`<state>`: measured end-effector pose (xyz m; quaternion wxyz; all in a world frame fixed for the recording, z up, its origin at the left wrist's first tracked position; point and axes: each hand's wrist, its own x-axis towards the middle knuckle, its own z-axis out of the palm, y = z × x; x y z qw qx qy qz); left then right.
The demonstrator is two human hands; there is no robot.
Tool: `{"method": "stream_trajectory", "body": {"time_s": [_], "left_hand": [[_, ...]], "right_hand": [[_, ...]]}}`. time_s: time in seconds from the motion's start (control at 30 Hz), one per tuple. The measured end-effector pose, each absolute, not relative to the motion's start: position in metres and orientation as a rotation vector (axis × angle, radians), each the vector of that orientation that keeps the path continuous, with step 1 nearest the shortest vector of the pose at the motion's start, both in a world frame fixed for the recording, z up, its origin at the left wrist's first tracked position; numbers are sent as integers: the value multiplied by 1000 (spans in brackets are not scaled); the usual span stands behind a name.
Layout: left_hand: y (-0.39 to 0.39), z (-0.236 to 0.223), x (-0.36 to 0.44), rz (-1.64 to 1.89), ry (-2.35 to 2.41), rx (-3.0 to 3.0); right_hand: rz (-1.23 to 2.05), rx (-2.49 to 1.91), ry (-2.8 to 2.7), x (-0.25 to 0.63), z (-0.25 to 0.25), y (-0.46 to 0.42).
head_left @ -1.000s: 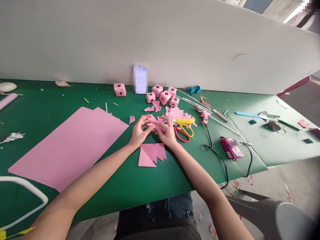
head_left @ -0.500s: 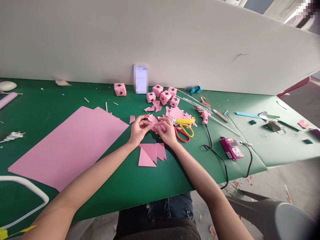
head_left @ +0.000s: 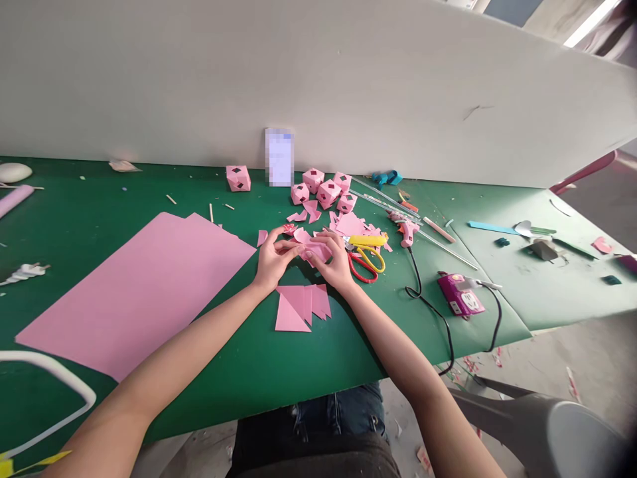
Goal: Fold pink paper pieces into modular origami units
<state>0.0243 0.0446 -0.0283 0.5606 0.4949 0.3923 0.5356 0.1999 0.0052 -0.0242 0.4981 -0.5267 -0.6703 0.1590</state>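
Observation:
Between my two hands is a small piece of pink paper, held at its edges by the fingertips. My left hand is closed on its left side, thumb and fingers pinched together. On the other side my right hand grips it too, thumb below and fingers above. Fingers hide part of the piece. Cut pink paper pieces lie on the table just below my hands. Red-and-yellow scissors and a yellow-handled cutter rest right of my right hand, beside pink scraps.
Folded pink paper shapes stand at the back beside a phone propped on the wall. Large pink sheets lie left. To the right are a pink glue gun, its cord, clear sticks and a purple power strip.
The paper between my fingers has turned so that more of its flat face shows. My fingers have shifted slightly; both hands stay in nearly the same place.

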Motion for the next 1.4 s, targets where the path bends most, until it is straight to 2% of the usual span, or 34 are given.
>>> {"method": "stream_trajectory", "body": {"time_s": [0.2, 0.43, 0.83, 1.4], "left_hand": [[45, -30, 24, 1376, 950, 1166], [41, -28, 23, 1468, 917, 1346], [28, -24, 24, 1508, 976, 1821], [36, -29, 19, 1434, 1051, 2328]], "right_hand": [[574, -1245, -1463, 201, -18, 2], [1108, -1094, -1151, 197, -12, 1], [960, -1192, -1270, 195, -8, -4], [925, -1177, -1468, 216, 4, -1]]}}
